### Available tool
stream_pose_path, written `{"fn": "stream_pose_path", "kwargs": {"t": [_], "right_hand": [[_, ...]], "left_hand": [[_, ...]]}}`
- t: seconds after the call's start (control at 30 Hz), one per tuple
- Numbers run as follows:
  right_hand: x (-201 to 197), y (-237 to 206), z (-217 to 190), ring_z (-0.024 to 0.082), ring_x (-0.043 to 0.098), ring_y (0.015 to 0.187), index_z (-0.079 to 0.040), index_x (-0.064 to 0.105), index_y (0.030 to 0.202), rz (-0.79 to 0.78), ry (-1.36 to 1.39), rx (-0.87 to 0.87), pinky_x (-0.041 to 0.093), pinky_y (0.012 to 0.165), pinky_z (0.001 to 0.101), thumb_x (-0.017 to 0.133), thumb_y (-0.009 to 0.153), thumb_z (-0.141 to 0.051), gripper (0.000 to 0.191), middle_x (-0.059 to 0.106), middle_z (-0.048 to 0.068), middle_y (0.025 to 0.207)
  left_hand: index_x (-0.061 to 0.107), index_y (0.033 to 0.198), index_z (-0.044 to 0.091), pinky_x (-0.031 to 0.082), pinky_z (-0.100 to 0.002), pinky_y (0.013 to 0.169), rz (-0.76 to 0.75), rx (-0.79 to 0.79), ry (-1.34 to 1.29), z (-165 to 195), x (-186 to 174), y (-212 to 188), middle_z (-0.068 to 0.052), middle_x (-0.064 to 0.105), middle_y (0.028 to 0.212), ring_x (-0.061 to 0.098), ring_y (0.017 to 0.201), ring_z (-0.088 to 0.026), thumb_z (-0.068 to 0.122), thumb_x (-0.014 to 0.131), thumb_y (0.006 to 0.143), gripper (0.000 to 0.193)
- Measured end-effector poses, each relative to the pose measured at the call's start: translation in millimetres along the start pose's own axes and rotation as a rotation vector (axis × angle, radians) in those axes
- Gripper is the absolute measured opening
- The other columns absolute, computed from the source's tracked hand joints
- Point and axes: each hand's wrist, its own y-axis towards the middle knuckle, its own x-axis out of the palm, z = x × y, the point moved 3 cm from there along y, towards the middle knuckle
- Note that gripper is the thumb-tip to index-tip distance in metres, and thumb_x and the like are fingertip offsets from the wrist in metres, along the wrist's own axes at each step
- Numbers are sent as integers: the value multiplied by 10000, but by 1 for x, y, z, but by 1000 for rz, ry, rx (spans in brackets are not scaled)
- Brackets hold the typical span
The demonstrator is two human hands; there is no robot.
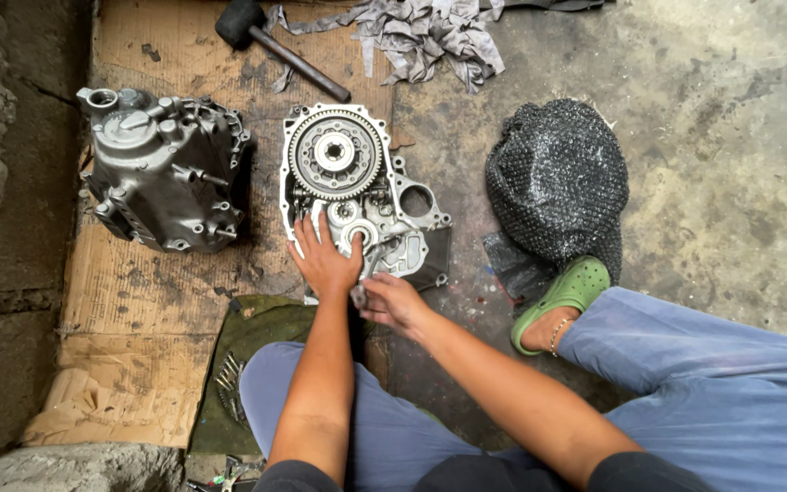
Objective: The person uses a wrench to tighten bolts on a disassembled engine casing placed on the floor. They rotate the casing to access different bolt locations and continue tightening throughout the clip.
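We braced the engine crankcase half [362,196] with our flat, open left hand [325,260]; below it, our right hand [392,301] pinched a small part.

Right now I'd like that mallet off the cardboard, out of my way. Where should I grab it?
Take the mallet by its bare handle, around the middle, coming from above. It lies flat on the cardboard, black head up-left, handle running down-right toward the rags. The handle looks clear all along, while the head is bulkier to close a hand around. Both hands are at the engine case now.
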Motion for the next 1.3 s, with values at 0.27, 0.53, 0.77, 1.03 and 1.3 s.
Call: {"fn": "stream_pose_path", "kwargs": {"t": [0.27, 0.53, 0.77, 1.03, 1.3], "right_hand": [[-91, -14, -53, 322, 714, 909, -106, 678, 1131, 433, -1072, -472, 539, 816, 417, 633, 934, -284, 269, 742, 167, 971], [-85, -3, -109, 392, 689, 1028, -172, 736, 1098, 519, -1314, -306, 528, 875, 475, 662, 878, -453, 364, 746, 167, 1061], [-85, -6, -125, 380, 690, 1022, -195, 752, 1068, 615, -1367, -282, 530, 865, 478, 726, 833, -506, 391, 754, 154, 1033], [-91, -9, -67, 252, 747, 724, -85, 690, 895, 514, -1065, -207, 565, 691, 404, 667, 932, -500, 417, 785, 112, 795], [6, 7, 9, 134, 735, 915, -167, 600, 1118, 57, 55, 25, 547, 756, 317, 611, 1000, -282, 165, 771, 8, 1083]], "left_hand": [[460, 1524, 98, 96, -561, 1241, -9, 4, -4, -2, 4, -3, -182, 394, 1584, 229, 1527, -359, 585, 641, 855, 847], [449, 1528, 98, 91, -560, 1242, -11, 13, 22, -6, 9, -3, -190, 389, 1590, 224, 1535, -364, 587, 635, 866, 844], [446, 1532, 101, 88, -563, 1238, -20, 8, 13, -6, 9, -2, -191, 384, 1586, 218, 1533, -363, 580, 636, 854, 851], [459, 1525, 92, 86, -558, 1242, -8, 12, 3, -2, 4, -2, -182, 389, 1593, 221, 1538, -356, 580, 633, 867, 837], [456, 1526, 106, 86, -546, 1249, -32, -11, 20, -1, 2, 0, -167, 390, 1596, 220, 1543, -347, 593, 620, 855, 845]]}}
